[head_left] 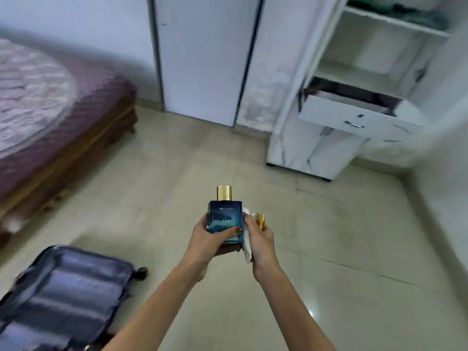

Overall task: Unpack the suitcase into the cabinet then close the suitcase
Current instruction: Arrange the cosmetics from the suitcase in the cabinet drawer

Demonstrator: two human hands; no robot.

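Hands out front at mid-frame, close together, nearly touching. Left hand (206, 239) wraps the lower half of a square blue glass perfume bottle (224, 216) w/ a gold cylindrical cap, thumb across the front face, bottle upright. Right hand (260, 243) is curled round a crumpled white cloth or tissue (247, 245) plus a small gold-topped item (260, 220), prob. a second bottle or spray, too hidden to say which. The cloth sits betw. the two hands, against the blue bottle's right edge.

Step, as I read it: mid-unpack, carry phase. These items are out of the case and not yet stored. Dark navy ribbed hard-shell suitcase (65, 287) lies flat on the pale tiled floor (177, 173) at lower left, apart from the hands. It's blurred, so can't tell whether it's open or what's left inside. White marble-pattern cabinet (311, 145) stands ahead-right, well apart from the hands. Its white drawer (354, 117) w/ a metal handle is pulled out, there's a bare shelf above that, and the top shelf (392, 21) has greenish stuff on it.

Next move, prob.: go fwd-right, lift hands to the drawer or bare shelf, set the bottle down upright on its base, then let go of the right hand's two things one at a time. Needs care: glass, both hands full, no spare hand, and the small gold item could slip out w/ the cloth. After that, check the suitcase, then close it.

Bed w/ maroon cover (50, 97) at left and tall white wardrobe doors (200, 59) at back aren't involved.
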